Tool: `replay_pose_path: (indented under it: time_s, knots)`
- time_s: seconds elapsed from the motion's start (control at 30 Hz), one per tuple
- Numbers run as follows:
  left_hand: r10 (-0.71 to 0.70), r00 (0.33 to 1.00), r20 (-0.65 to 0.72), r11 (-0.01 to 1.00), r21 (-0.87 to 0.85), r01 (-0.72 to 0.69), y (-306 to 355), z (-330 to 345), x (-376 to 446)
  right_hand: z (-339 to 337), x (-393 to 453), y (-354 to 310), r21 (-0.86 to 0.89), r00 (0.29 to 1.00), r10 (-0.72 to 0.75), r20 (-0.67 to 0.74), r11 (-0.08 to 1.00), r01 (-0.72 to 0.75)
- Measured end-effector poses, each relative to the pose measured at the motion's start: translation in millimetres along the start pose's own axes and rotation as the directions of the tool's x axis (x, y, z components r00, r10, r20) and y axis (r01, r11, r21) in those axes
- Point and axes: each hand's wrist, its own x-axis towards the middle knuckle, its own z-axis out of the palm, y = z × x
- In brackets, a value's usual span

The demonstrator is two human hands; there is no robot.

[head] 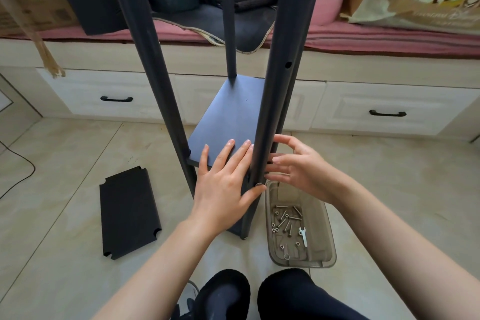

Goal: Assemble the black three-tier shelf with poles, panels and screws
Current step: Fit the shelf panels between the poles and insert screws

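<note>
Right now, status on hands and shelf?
Left hand flat on mounted panel, thumb by screw in near right pole. Right hand open beside pole. Spare panel on floor, screws in tray. Nothing blocking.

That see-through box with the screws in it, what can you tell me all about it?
The box is a small rectangular tub of smoky, see-through plastic with rounded corners and no lid. It sits flat on the tiled floor, just right of the shelf's near right pole. Inside lie several silver screws, some nuts and a little flat wrench. The right hand hovers above its far end; nothing seems to touch it but the floor.
</note>
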Motion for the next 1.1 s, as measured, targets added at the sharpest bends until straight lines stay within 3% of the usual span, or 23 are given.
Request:
replay_pose_path:
  time_s: [0.1,0.17,0.27,0.43,0.57,0.67,0.83,1.1]
  knots:
    - [0.004,1.000,-0.029,1.000,-0.020,-0.004,1.3,1.3,-0.7,-5.7,0.6,5.7,0.133,0.998,0.021,-0.065,0.991,-0.012]
    - [0.003,0.999,-0.036,1.000,-0.026,-0.004,1.7,2.3,-1.1,-14.0,-1.3,13.6,0.131,0.995,0.026,-0.096,0.991,-0.013]
    - [-0.004,0.999,-0.037,1.000,-0.016,0.003,1.3,3.4,-1.7,-33.5,-5.4,38.0,0.030,0.973,0.100,-0.209,0.995,-0.096]
    - [0.000,0.998,-0.055,1.000,-0.030,-0.001,0.6,6.6,-1.8,-72.0,-17.8,103.6,-0.170,0.890,0.289,-0.353,0.915,-0.365]
    - [-0.002,0.998,-0.057,1.000,-0.021,0.000,-0.5,9.0,-1.6,-83.8,-22.9,147.7,-0.338,0.838,0.366,-0.405,0.792,-0.509]
    - [-0.006,0.999,-0.053,1.000,-0.021,0.005,-1.5,10.0,-1.1,-85.5,-13.8,174.7,-0.526,0.827,0.385,-0.409,0.641,-0.559]
    - [-0.006,0.998,-0.056,0.999,-0.034,0.004,-0.6,8.4,-1.4,-80.3,9.3,204.0,-0.755,0.830,0.431,-0.355,0.392,-0.526]
    - [0.002,0.997,-0.076,0.998,-0.063,-0.006,1.1,5.1,-2.4,-81.7,21.6,235.0,-0.862,0.855,0.392,-0.341,0.233,-0.450]
